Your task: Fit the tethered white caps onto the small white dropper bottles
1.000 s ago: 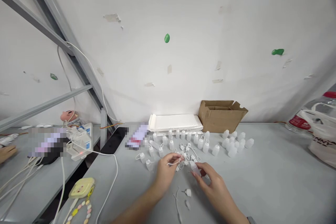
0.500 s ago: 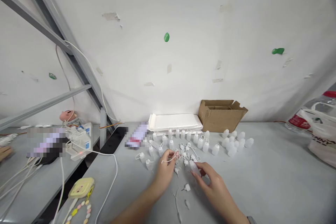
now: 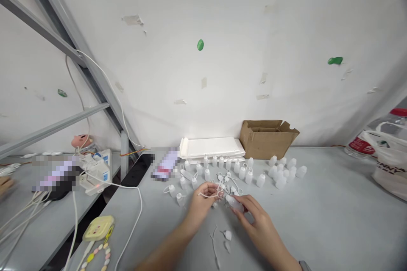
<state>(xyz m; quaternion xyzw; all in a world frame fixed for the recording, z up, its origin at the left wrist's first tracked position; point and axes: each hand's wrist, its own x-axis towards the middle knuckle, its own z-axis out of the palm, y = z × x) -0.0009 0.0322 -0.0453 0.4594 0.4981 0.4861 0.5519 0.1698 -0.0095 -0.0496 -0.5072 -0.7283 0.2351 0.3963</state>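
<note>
My left hand [image 3: 202,204] is closed in a pinch on a thin white looped strap [image 3: 208,195], its tail hanging out to the left. Facing it, my right hand [image 3: 257,218] grips a small translucent squeeze bottle [image 3: 235,204] between thumb and fingers. The bottle leans with its neck toward the left hand, close to the strap. Behind both hands lies a loose pile of white caps and straps [image 3: 228,178], partly hidden. Nearer to me are a white nozzle cap [image 3: 227,234], a small clear tip [image 3: 227,246] and a loose strap [image 3: 215,247].
Several capped bottles [image 3: 207,174] stand behind my hands. Uncapped bottles [image 3: 281,181] cluster to the right. White packets [image 3: 211,147] and a cardboard box [image 3: 267,142] sit against the wall. Left are a phone [image 3: 165,165], cables and a yellow case [image 3: 98,227]; a plastic bag [image 3: 389,165] is far right.
My left hand has moved slightly right with the strap, nearer the bottle. The bottle in my right hand has tilted further toward the left hand.
</note>
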